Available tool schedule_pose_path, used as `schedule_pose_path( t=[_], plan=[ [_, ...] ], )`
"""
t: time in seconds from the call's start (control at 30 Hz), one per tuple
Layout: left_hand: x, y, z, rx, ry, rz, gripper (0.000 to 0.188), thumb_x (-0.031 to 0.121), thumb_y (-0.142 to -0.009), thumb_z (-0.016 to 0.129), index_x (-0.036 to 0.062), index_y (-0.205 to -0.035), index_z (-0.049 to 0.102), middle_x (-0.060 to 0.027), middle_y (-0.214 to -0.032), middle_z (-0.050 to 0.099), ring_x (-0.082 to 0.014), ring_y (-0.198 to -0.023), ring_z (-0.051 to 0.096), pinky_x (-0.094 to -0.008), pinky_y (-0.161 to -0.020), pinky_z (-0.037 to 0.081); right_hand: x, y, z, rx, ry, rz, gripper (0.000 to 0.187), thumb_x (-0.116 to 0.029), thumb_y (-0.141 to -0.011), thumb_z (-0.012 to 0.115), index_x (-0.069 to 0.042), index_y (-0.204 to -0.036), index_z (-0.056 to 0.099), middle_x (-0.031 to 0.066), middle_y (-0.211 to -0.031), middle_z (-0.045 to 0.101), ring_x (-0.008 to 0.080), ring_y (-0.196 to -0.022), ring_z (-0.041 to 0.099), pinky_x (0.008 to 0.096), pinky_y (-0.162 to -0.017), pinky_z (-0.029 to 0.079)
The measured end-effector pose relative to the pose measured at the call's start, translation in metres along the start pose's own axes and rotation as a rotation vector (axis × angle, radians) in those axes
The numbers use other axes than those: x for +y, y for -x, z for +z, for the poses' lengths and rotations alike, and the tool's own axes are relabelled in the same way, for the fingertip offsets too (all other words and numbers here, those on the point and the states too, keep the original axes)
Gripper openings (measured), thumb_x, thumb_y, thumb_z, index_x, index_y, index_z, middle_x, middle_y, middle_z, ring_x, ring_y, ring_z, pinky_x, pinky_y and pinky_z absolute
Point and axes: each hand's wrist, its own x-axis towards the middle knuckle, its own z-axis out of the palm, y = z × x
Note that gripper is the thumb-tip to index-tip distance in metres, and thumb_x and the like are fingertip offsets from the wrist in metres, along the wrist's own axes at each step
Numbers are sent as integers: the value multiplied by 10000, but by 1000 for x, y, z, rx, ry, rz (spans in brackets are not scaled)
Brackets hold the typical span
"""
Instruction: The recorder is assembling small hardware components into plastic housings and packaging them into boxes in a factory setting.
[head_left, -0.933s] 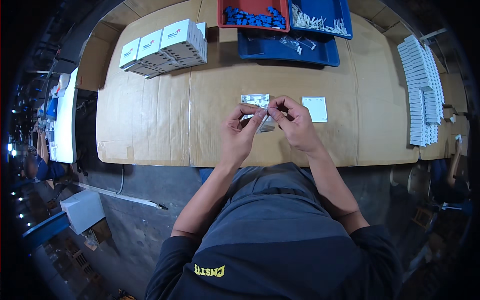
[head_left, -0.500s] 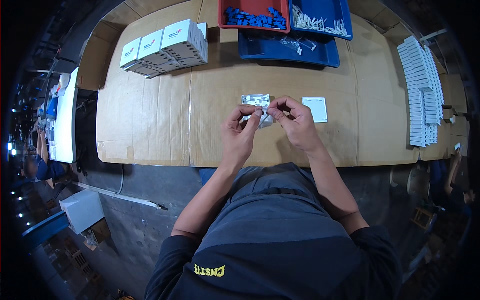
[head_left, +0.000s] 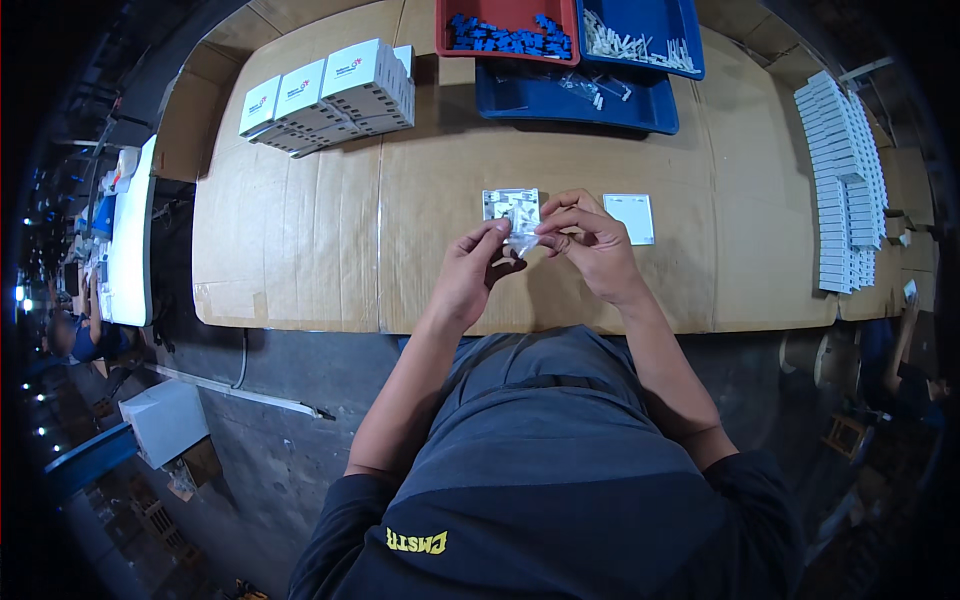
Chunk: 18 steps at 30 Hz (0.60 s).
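A small clear plastic bag [head_left: 522, 242] hangs between my hands over the middle of the cardboard surface. My left hand [head_left: 474, 268] pinches its left side between thumb and fingers. On the right edge of the bag, the thumb and fingers of my right hand [head_left: 592, 245] are closed. What the bag holds is too small to make out. Just beyond it lies a white square plastic housing [head_left: 495, 203] with parts inside, partly covered by the bag and my fingers. A flat white square cover [head_left: 628, 220] rests to the right of my right hand.
White boxlike units [head_left: 330, 95] stand in a block at the far left. A red tray [head_left: 508, 56] of blue pieces and a blue tray [head_left: 690, 40] of white pieces sit behind another blue tray [head_left: 560, 118]. Tall stacks of white plates [head_left: 845, 190] line the right edge.
My left hand has moved slightly left and down, turning as it went. The clear bag now shows spread between my hands. My right fingers have shifted their hold.
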Motion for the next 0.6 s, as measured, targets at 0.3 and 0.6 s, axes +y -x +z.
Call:
schedule_pose_path(
  t=[0.3,0.6],
  plan=[
    [7,4,17,118,-205,178,188,111,-998,705,18,-1161,694,-55,-1023,712,-150,-934,686,-338,-823,613,2,6,-3,65,-117,141,191,26,-967,688,16,-1158,687,95,-1208,674,131,-1058,673,250,-834,603],
    [0,0,14,98,-229,190,131,102,-1011,681,63,-1134,655,-20,-997,679,-128,-925,681,-340,-805,601,14,3,-5,121,-140,218,191,36,-970,682,25,-1160,671,60,-1061,700,113,-971,683,269,-873,594]
  ],
)
